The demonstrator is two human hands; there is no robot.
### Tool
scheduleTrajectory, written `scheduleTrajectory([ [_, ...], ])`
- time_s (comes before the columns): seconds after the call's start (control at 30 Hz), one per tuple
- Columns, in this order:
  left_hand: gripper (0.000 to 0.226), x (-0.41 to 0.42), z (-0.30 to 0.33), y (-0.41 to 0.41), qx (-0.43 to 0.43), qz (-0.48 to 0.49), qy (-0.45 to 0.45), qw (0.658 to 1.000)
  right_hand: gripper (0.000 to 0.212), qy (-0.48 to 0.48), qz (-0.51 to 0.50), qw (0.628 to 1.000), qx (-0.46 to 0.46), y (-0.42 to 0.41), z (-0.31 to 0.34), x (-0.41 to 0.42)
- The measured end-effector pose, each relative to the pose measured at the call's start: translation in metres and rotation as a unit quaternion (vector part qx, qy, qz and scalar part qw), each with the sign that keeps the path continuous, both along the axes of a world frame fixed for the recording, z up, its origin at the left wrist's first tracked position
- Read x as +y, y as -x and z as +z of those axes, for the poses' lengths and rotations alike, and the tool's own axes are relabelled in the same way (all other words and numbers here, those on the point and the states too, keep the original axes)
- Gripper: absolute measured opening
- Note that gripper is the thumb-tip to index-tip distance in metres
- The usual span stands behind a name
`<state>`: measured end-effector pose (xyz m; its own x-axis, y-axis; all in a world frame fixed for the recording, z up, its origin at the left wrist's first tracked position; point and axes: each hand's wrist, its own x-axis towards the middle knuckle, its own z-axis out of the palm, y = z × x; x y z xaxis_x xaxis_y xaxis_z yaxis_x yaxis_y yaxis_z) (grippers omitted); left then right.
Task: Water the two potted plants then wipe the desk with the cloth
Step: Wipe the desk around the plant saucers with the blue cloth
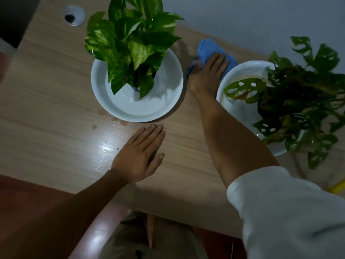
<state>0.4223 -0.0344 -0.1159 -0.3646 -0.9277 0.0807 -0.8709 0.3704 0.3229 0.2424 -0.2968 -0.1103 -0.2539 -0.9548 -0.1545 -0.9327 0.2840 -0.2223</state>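
Note:
A variegated green pothos [130, 43] stands in a white saucer [164, 101] at the middle of the wooden desk [46, 86]. At the right, a dark plant with holed leaves [298, 94] sits in a second white saucer [229, 105]. Between the two saucers, near the wall, my right hand [207, 73] presses flat on a blue cloth [209, 47]. My left hand [140, 156] lies flat on the desk in front of the pothos saucer, fingers together, holding nothing.
Water drops [115, 120] lie on the desk by the left saucer's front edge. A round cable grommet [74, 15] sits at the far left. A white wall [242, 19] runs behind the desk. A yellow object [336, 187] shows at the right edge. Red floor [28, 202] lies below.

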Motion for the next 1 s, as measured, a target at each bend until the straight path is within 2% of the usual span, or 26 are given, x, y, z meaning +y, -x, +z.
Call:
scheduleTrajectory([
  [0.13,0.064,0.0,0.0,0.001,0.004,0.007,-0.002,1.0,0.071,-0.001,0.02,1.0,0.008,-0.001,-0.002,0.004],
  [0.33,0.065,-0.001,0.002,0.002,0.0,0.005,-0.009,1.0,0.069,0.034,0.082,0.995,0.037,-0.003,-0.004,0.093],
  [0.6,0.065,-0.001,0.0,0.004,-0.004,0.008,-0.003,1.0,0.07,-0.02,-0.02,0.999,0.015,0.001,0.003,-0.03],
  [0.63,0.065,-0.001,0.0,0.004,-0.004,0.008,-0.004,1.0,0.069,-0.025,0.001,1.0,0.011,0.0,0.002,-0.037],
  [0.7,0.065,0.0,0.0,0.003,-0.006,0.007,-0.003,1.0,0.066,-0.023,0.116,0.993,0.006,-0.005,0.003,-0.042],
  [0.8,0.065,0.0,0.002,0.002,0.002,0.009,-0.002,1.0,0.063,-0.025,0.277,0.961,-0.01,-0.005,0.008,-0.044],
  [0.9,0.066,-0.001,0.003,0.002,0.006,0.01,-0.005,1.0,0.061,-0.054,0.343,0.938,-0.017,0.006,0.015,-0.033],
  [1.0,0.067,-0.001,0.003,0.001,0.004,0.008,-0.011,1.0,0.06,-0.073,0.354,0.932,-0.003,0.011,0.02,-0.007],
])
